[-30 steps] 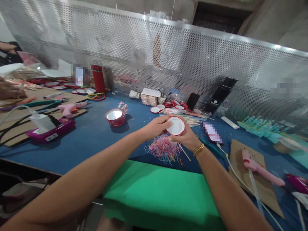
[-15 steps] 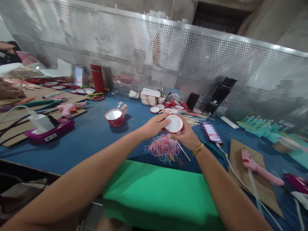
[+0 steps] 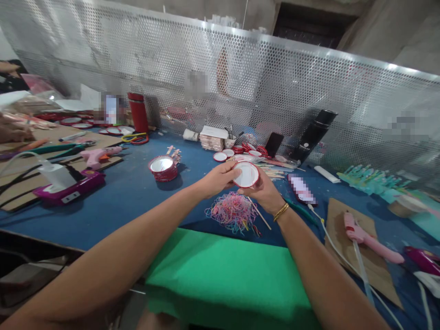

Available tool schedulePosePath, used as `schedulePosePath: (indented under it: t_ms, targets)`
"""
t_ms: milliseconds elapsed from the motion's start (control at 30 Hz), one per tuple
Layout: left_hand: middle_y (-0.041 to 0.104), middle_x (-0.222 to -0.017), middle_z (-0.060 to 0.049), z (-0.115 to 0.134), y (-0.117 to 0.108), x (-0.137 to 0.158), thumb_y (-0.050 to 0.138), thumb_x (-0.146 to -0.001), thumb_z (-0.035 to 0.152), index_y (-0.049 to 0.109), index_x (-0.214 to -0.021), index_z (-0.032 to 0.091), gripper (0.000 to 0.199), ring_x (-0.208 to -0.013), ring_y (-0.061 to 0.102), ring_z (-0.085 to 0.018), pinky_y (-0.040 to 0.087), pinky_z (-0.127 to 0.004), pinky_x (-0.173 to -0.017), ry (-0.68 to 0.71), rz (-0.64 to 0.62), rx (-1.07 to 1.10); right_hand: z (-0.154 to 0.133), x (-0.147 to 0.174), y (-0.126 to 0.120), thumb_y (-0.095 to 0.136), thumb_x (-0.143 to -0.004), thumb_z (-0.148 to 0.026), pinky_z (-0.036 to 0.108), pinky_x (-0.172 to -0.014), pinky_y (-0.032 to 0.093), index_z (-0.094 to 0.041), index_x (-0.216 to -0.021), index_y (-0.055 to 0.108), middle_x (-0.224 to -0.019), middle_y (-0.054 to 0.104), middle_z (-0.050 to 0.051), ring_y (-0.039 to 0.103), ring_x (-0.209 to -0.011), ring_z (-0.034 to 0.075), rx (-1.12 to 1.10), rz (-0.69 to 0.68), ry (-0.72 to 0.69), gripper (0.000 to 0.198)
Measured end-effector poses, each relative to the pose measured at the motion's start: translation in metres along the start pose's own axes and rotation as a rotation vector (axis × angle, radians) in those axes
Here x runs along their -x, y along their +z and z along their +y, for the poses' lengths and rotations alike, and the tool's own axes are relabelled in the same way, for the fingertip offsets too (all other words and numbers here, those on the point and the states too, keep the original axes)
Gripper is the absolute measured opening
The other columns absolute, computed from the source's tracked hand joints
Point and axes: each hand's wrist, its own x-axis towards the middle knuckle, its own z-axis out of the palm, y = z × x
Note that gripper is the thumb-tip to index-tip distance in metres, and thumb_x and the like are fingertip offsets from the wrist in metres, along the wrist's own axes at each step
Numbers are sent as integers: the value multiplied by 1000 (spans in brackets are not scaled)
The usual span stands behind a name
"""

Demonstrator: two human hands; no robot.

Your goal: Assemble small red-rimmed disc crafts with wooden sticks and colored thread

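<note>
A round white disc (image 3: 249, 176) with a thin red rim, alike along every axis, faces up toward the wearer above the tangled threads (image 3: 231, 211), clamped in the fingers of the left hand (image 3: 221, 179) and right hand (image 3: 264, 189), slightly higher in view than a second ago.

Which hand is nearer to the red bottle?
Left. The left hand is in front of and right of the red bottle; the right hand is farther right, at the right edge of the white disc.
</note>
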Motion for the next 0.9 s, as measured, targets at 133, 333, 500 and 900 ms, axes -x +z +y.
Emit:
schedulePosePath:
  t_ms: [133, 333, 500, 900]
  targets:
    - [42, -65, 4, -2, -7, -3, 57, -86, 41, 55, -100, 16, 29, -49, 30, -6, 20, -19, -44, 1, 29, -42, 7, -2, -6, 88, -53, -49, 44, -95, 53, -25, -105, 63, -108, 71, 3, 66, -100, 23, -158, 73, 147, 62]
    - [44, -60, 5, -6, -18, -7, 54, -86, 33, 50, -83, 15, 18, -48, 38, -6, 29, -18, -45, -3, 93, -297, 10, -2, -9, 81, -62, -55, 33, -68, 55, -22, -80, 64, -74, 67, -2, 62, -63, 14, -244, 263, 299, 41]
    - [47, -56, 5, -8, -17, -7, 54, -83, 28, 49, -80, 16, 14, -46, 41, -8, 32, -20, -45, -15, 63, -404, 6, -1, -5, 78, -65, -57, 29, -60, 49, -21, -84, 64, -71, 65, -3, 59, -57, 12, -144, 240, 299, 43]
    - [50, -62, 1, -18, -24, -4, 33, -94, 53, 52, -80, 16, 44, -54, 45, -12, 34, -24, -53, 36, 35, -567, 6, 0, -5, 82, -62, -51, 24, -56, 48, -18, -79, 63, -66, 65, -3, 56, -53, 10, -132, 192, 328, 41]
